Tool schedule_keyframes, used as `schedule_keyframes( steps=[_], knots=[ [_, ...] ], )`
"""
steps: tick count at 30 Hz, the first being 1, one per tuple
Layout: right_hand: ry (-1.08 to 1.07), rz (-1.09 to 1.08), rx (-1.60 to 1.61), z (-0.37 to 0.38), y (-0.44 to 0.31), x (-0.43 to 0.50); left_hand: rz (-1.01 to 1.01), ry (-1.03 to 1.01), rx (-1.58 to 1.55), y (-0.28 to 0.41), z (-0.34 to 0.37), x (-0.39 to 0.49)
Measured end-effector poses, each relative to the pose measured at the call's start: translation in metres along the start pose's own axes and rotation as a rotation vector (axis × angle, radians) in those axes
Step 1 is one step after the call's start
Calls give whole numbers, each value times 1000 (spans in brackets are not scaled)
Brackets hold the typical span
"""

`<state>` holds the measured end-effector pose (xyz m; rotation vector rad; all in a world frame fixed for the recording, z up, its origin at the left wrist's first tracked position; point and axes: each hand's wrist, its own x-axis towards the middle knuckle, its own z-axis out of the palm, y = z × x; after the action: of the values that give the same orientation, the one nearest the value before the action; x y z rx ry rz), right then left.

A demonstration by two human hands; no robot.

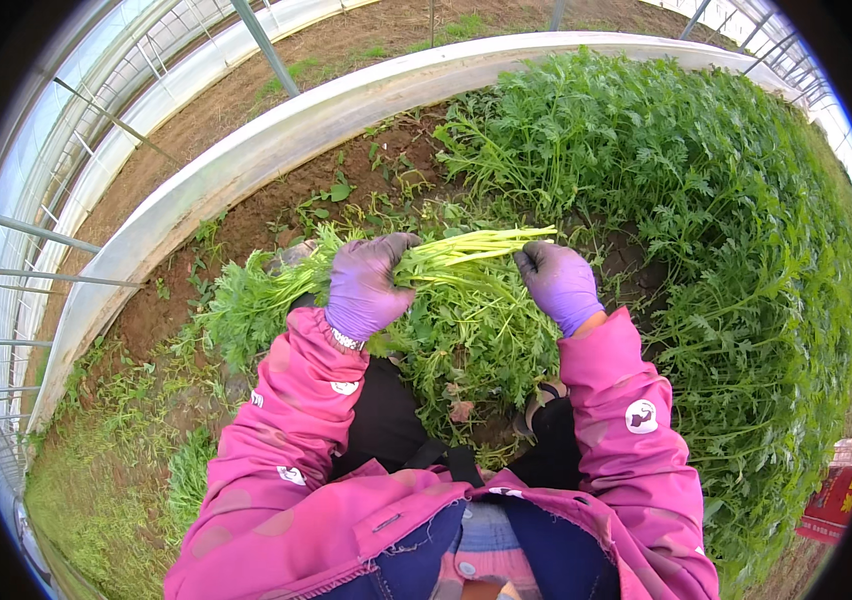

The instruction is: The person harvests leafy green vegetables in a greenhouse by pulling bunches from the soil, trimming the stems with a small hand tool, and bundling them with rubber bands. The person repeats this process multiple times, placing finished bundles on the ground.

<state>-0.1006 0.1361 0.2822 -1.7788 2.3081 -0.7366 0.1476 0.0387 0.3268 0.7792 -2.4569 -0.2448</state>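
My left hand (369, 285), in a soiled purple glove, grips a bunch of feathery leafy greens, possibly garland chrysanthemum. Its leafy tops (253, 296) hang out to the left of that hand. The pale green stems (471, 249) point right, with their bare ends level. At those ends is my right hand (557, 281), gloved alike, thumb and forefinger pinched at the stems; the exact hold is partly hidden. Beneath both hands, loose cut greens and leaf trimmings (471, 337) lie on the ground between my knees.
A dense bed of standing greens (726, 225) fills the right side. Brown soil (381, 161) with small weeds lies ahead. A low white plastic sheet wall (261, 150) curves along the far and left sides, with metal greenhouse poles (264, 45) beyond. A red printed box (831, 499) sits lower right.
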Motion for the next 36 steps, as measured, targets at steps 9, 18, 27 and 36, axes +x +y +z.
schedule_keyframes(
  steps=[9, 18, 27, 36],
  knots=[
    [92, -37, 512, -36, 35, 2, 729, 130, 552, 30, -49, 8],
    [-961, -56, 1490, -34, -32, -49, 813, 248, 541, 48, -88, 29],
    [-1267, 16, 1590, -43, -32, -59, 520, 350, 665, 24, -95, 49],
    [-443, 604, 1313, -32, 0, -20, -308, 18, -81, -5, -9, 27]
  ],
)
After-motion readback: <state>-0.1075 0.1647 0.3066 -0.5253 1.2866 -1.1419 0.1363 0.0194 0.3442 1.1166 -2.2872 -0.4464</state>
